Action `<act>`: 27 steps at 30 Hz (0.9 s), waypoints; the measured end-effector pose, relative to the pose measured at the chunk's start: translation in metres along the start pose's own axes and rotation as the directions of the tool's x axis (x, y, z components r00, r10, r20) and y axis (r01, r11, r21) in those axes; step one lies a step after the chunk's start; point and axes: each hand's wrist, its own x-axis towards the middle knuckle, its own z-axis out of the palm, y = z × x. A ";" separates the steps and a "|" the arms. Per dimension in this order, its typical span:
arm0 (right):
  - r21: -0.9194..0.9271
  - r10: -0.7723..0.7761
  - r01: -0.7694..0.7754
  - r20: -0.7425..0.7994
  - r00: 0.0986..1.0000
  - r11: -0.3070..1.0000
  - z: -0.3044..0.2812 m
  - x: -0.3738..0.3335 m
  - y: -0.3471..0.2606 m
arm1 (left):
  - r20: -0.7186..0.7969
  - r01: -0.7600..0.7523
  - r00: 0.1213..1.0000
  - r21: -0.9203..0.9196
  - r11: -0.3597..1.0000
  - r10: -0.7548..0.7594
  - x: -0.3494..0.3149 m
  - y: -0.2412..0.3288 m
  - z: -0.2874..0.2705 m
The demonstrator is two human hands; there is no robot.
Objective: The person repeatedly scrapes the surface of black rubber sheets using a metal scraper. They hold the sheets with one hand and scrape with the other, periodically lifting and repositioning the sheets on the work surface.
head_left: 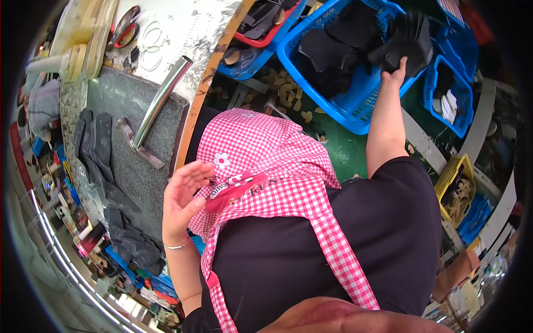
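A black shirt (311, 250) ended in short sleeves (404, 176). Over it went a pink-and-white checked apron (272, 158), its straps (345, 256) running toward five and seven o'clock. A white flower (221, 160) sat at nine o'clock on it, a red lettered patch (236, 193) at seven. A thin silvery bangle (176, 247) ringed the left wrist (175, 234).

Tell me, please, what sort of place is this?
Probably a workshop or small factory: a hammer lies on a grey slab, scissors lie on the bench, and a large blue basket holds black pieces, seemingly cut from sheet material.
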 end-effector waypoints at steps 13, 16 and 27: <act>-0.931 -0.498 0.264 0.110 0.860 0.250 0.004 -0.060 0.009 | -0.539 -0.175 0.808 0.165 0.971 0.238 -0.054 0.022 -0.110; -0.508 -0.280 0.795 0.752 0.597 0.332 0.188 -0.250 0.037 | -0.735 -0.115 0.578 0.357 0.927 0.355 -0.081 0.016 -0.183; 0.370 0.717 0.836 0.439 -0.542 0.406 0.411 -0.506 0.101 | -0.832 0.235 0.393 0.502 0.832 0.391 -0.050 -0.016 -0.278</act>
